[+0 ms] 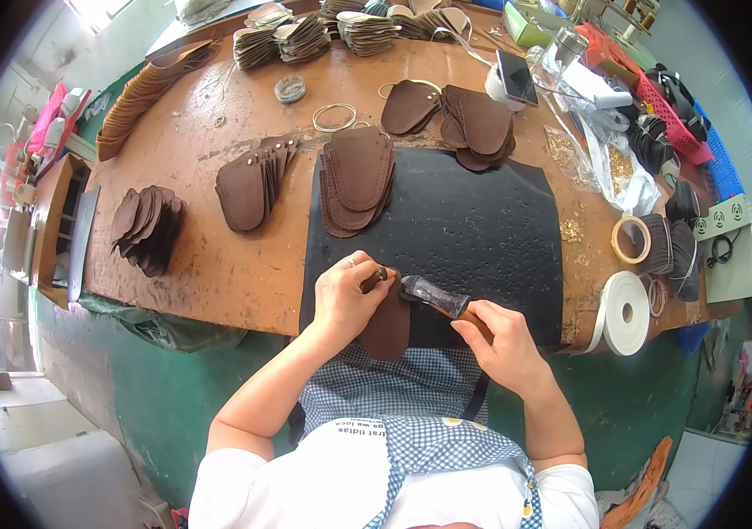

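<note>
Dark brown, round-ended leather piece [387, 331] lay across a black rectangular mat's [482, 220] near edge.
The left hand [342, 294] grasped a short dark tool [373, 281] at the leather; the right hand [506, 341] gripped a black-headed hammer [434, 294] by its brown handle; a flat white roll [633, 286] sat farther right.

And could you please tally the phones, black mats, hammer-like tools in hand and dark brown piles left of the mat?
Phone: 1
Black mat: 1
Hammer-like tool: 1
Dark brown piles: 2
Total: 5
</note>
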Motion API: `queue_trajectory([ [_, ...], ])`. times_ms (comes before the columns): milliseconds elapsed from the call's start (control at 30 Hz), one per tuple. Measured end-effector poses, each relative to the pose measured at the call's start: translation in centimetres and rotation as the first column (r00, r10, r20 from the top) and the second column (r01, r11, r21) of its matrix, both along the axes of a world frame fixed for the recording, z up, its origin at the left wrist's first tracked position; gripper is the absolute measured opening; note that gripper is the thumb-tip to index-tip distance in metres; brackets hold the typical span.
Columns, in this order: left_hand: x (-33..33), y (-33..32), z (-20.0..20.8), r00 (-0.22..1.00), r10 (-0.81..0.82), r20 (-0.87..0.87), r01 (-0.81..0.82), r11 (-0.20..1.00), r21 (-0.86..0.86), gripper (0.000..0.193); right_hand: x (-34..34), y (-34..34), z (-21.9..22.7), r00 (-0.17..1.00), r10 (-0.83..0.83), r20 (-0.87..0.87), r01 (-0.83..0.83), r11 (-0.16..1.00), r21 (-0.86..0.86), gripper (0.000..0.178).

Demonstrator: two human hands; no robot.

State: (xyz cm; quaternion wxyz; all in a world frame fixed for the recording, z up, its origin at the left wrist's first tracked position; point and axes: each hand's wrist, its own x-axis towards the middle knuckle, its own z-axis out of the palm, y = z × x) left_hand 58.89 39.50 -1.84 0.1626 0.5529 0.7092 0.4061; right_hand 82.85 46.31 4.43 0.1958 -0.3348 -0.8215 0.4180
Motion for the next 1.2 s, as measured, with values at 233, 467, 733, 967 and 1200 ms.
queue_trajectory([
  [233,0.8,-0.2,-0.1,0.995,0.074,-0.062,-0.07,0.995,0.064,0.013,0.1,0.0,0.0,1.0,0.009,0.012,-0.009,1.0,0.017,0.019],
  [467,-0.1,-0.4,1.2,0.975,-0.021,0.222,0.033,0.998,-0.049,0.013,0.5,0.0,-0.8,1.0,0.002,0.022,-0.003,0.999,0.045,0.024],
  [733,-2.7,-1.7,-0.5,0.955,0.086,0.285,-0.159,0.957,0.242,0.017,0.5,-0.4,-0.8,1.0,0.012,-0.003,-0.012,0.998,0.063,0.025],
  [967,-1.1,-2.6,2.2,0.94,0.214,0.265,-0.263,0.951,0.165,0.013,0.3,0.1,-0.3,1.0,0.01,0.025,-0.011,1.0,0.018,0.019],
  [1200,0.1,-0.4,0.5,0.987,0.0,0.158,-0.023,0.99,0.142,0.011,0.0,-0.4,-0.4,1.0,-0.009,0.003,0.009,0.999,0.042,0.017],
])
